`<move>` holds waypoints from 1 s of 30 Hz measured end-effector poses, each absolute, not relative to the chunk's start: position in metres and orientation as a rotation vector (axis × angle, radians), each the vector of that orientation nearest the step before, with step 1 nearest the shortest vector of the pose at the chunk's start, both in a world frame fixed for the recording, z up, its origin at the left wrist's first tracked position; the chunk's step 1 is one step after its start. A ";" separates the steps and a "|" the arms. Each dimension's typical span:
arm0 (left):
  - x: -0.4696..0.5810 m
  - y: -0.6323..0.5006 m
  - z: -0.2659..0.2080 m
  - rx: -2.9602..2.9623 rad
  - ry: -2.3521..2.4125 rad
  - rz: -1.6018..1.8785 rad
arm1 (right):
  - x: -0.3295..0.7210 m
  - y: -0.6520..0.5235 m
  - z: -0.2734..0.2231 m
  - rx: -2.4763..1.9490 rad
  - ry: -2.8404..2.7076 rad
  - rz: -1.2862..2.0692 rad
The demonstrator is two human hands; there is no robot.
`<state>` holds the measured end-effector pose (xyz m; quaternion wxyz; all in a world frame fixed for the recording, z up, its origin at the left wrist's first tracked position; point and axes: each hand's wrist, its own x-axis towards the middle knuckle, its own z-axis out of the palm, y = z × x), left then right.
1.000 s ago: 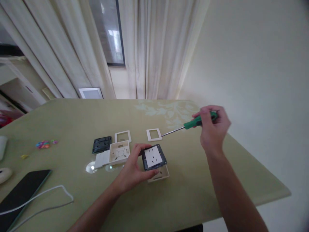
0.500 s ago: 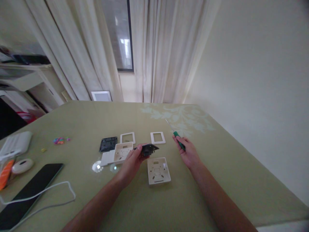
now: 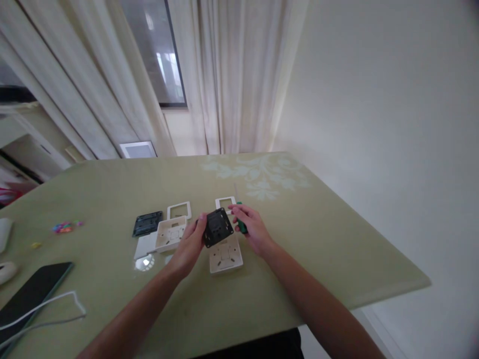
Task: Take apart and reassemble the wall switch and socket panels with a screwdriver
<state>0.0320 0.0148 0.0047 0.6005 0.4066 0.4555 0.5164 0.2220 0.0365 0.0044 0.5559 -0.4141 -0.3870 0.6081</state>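
Note:
My left hand (image 3: 190, 249) grips the black socket module (image 3: 218, 228) by its left edge, with one broad face tilted up toward me. It hangs over a white square mounting box (image 3: 226, 255) and hides the box's upper part. Close by on the right, my right hand (image 3: 251, 227) is closed around the green handle of a screwdriver (image 3: 241, 224), whose thin shaft points away from me. The right fingertips are near the module's right corner; whether they touch it I cannot tell. Behind lies a white frame (image 3: 225, 199), partly covered by the hands.
To the left lie a second black module (image 3: 147, 223), another white frame (image 3: 178, 210), a second mounting box (image 3: 171, 233) and a white plate (image 3: 145, 245). Farther left are small colourful pieces (image 3: 64, 227), a phone (image 3: 39, 284) and a white cable (image 3: 56, 298). A wall stands along the right.
The module has turned from nearly edge-on to show its broad face. My right hand has brought the screwdriver left, close to the module. The view has shifted right.

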 end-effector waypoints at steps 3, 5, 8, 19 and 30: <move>0.048 0.014 0.005 0.953 1.103 1.208 | 0.214 0.036 -0.005 -0.983 -0.939 1.411; 0.061 0.016 0.007 0.785 1.083 1.265 | 0.210 0.035 -0.009 -0.974 -0.940 1.366; 0.077 0.020 0.013 0.537 0.962 1.319 | 0.206 0.032 -0.010 -0.963 -0.952 1.307; 0.093 0.019 0.041 0.130 0.696 1.277 | 0.217 0.032 0.002 -1.083 -1.043 1.041; 0.097 0.006 0.040 -0.006 0.686 1.307 | 0.227 0.032 0.009 -1.151 -1.256 0.890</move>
